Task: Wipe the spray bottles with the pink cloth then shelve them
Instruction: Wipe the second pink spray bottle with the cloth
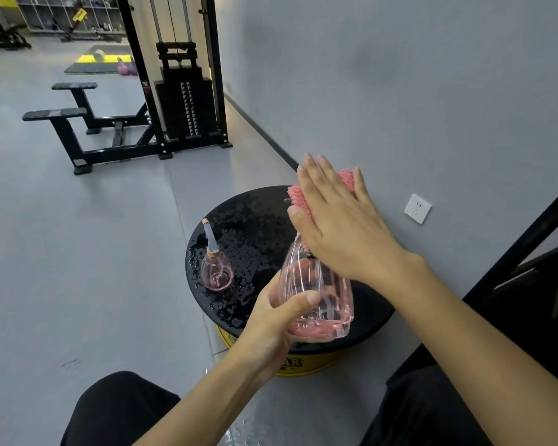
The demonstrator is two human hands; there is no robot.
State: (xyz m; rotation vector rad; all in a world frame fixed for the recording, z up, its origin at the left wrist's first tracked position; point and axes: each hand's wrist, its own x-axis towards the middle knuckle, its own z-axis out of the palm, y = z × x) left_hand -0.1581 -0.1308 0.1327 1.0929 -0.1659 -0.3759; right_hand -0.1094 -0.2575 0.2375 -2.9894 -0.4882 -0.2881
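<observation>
black-trousered knees [116,410] sit at the bottom edge, with both bare forearms reaching out between them. beneath lies a smooth grey floor [78,252], running back on the left to far shelving [65,11] too blurred to read, a yellow mat [87,58] and pink kettlebells [126,67]. nearer stands a black cable machine [184,104] with its weight stack and two padded rests.

at centre is a round black top [258,214], beaded with water, on a yellow drum whose lettering is mostly hidden. a small spray bottle [216,272] stands upright on its left part, with a little pink liquid at the bottom.

just to its right the left hand [281,317] grips the larger spray bottle [319,294] low on its clear pink body, thumb across the front, holding it tilted above the top's near edge. the right hand [339,220] lies flat, fingers straight, pressing the pink cloth [303,196] over the bottle's upper end; the spray head is covered and cannot be made out.

a grey wall [432,75] fills the right, with a white socket [417,208]. a dark slanted frame [529,239] is cut off by the right edge.
</observation>
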